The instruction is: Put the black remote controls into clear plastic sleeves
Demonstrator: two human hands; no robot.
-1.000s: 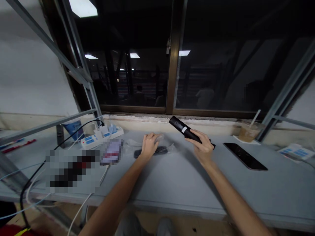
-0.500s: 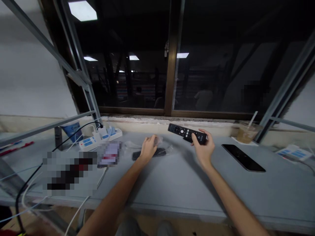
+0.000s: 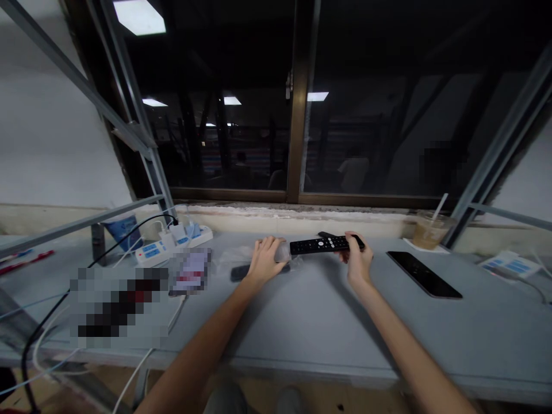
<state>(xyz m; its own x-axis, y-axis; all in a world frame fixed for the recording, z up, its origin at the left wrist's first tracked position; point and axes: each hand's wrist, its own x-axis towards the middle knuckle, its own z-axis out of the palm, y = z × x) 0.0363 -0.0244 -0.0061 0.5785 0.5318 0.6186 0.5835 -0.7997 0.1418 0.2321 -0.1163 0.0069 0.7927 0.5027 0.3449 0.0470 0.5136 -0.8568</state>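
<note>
My right hand is closed around one end of a black remote control, held level with its buttons facing up, just above the grey table. My left hand rests on a clear plastic bag that lies over a second black remote on the table. Its fingers are curled on the plastic. The held remote's free end points toward my left hand, almost touching the bag.
A black phone lies to the right, with an iced drink cup and straw behind it. A white power strip with plugs and cables sits at the left. A dark window runs along the back.
My right hand turned the remote from tilted back-side-up to level with its buttons up and lowered it leftward toward my left hand. My left hand stayed on the plastic bag.
</note>
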